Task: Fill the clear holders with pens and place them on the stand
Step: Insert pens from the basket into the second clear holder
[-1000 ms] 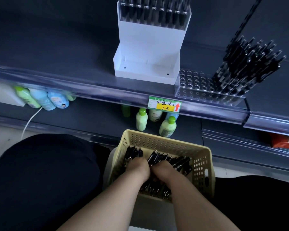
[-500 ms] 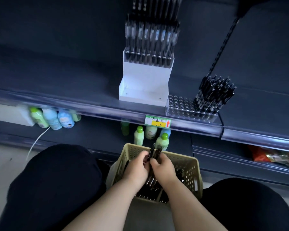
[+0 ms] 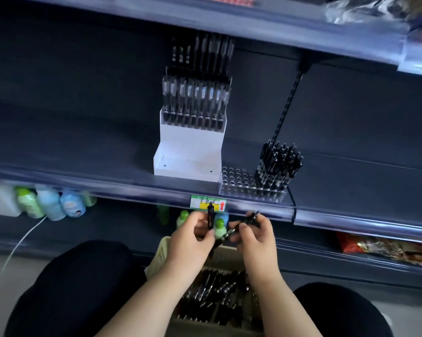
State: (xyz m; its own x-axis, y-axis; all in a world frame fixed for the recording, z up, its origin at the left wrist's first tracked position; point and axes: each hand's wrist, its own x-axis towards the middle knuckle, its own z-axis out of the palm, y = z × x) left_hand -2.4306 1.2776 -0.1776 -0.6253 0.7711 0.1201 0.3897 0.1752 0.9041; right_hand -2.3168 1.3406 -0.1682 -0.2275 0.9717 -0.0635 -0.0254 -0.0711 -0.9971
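Note:
My left hand (image 3: 193,239) grips a black pen (image 3: 210,217) upright, just below the shelf edge. My right hand (image 3: 253,235) holds another black pen (image 3: 250,218) slanted up to the right. Below them a beige basket (image 3: 157,257) on my lap holds several black pens (image 3: 215,295). On the shelf a clear holder (image 3: 239,184) has its right half full of pens and its left holes bare. To its left stands a white stand (image 3: 188,152), with a filled clear holder (image 3: 193,117) on its upper step.
A yellow and green price tag (image 3: 208,203) is clipped on the shelf edge (image 3: 108,188). Small bottles (image 3: 49,203) stand on the lower shelf at the left and behind my hands. A white cable (image 3: 23,242) hangs at the left. Red snack packs (image 3: 375,246) lie lower right.
Both hands have come up out of the basket, each with a pen, and moved apart below the shelf edge. My view has tilted upward.

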